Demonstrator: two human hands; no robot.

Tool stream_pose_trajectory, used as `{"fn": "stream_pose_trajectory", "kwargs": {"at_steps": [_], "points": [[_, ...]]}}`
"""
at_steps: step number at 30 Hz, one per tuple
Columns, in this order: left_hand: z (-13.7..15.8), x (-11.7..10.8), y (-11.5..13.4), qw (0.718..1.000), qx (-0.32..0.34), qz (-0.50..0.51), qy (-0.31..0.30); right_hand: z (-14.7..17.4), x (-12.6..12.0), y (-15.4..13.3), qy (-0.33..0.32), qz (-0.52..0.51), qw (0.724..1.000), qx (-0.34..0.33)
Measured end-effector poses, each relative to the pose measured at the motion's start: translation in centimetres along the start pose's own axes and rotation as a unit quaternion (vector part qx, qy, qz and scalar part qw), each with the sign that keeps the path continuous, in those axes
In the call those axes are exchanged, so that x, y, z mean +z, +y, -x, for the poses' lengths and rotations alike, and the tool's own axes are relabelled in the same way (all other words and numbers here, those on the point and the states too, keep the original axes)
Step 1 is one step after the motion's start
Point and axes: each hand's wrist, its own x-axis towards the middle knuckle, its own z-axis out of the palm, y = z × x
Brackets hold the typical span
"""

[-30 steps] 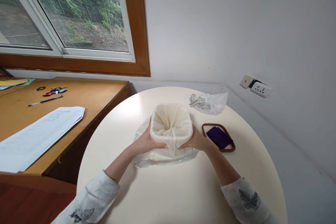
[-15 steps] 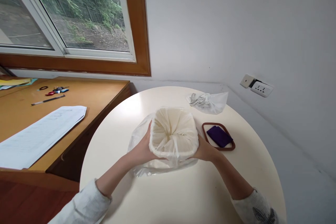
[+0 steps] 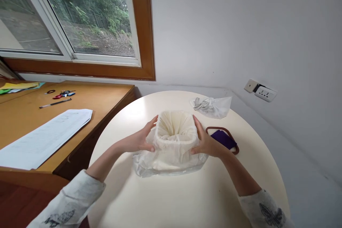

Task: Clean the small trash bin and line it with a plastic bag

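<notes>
While the left hand (image 3: 140,140) spreads unclenched beside the cream rounded-square bin (image 3: 176,142) in translucent plastic film (image 3: 171,171), the right hand (image 3: 208,144) curves opposite — grip unclear. On the round white table (image 3: 171,199), the bin looks light, slippery — best held by both walls.

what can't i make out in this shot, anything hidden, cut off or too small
Head view: bottom of the bag-lined bin, hidden by its gathered plastic liner.
Head view: lower left part of the brown frame, hidden by the right hand.
Head view: left end of the paper sheets, cut off by the picture's left edge.
Head view: writing on those sheets, too small to read.
</notes>
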Motion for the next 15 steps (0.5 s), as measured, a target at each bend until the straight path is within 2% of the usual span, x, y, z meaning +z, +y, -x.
{"fn": "stream_pose_trajectory", "kwargs": {"at_steps": [1,2,5,7,9,10,12,15], "points": [[0.1,-1.0,0.2,1.000,-0.019,0.002,-0.020,0.2,-0.9,-0.1,0.002,0.009,1.000,0.001],[0.0,-1.9,0.5,0.999,-0.038,0.000,-0.009,0.4,-1.8,-0.2,0.006,0.021,1.000,0.004],[-1.1,-3.5,2.4,0.991,-0.095,-0.025,0.092,0.5,-4.2,-1.7,0.035,0.060,0.998,0.007],[-2.5,-3.6,4.0,0.982,-0.128,-0.080,0.110,0.1,-4.6,-3.8,0.103,0.071,0.992,-0.012],[-4.2,-3.1,5.4,0.971,-0.148,-0.168,0.083,-0.6,-3.7,-6.4,0.169,0.111,0.977,-0.065],[-5.1,-2.8,6.0,0.963,-0.158,-0.213,0.055,-0.9,-2.9,-7.7,0.167,0.154,0.969,-0.094],[-6.9,-2.0,6.8,0.934,-0.193,-0.301,0.006,-1.5,-0.8,-9.8,0.114,0.221,0.960,-0.131],[-8.9,-1.2,7.0,0.906,-0.195,-0.375,-0.024,-1.8,1.8,-11.3,-0.006,0.324,0.939,-0.116]]}}
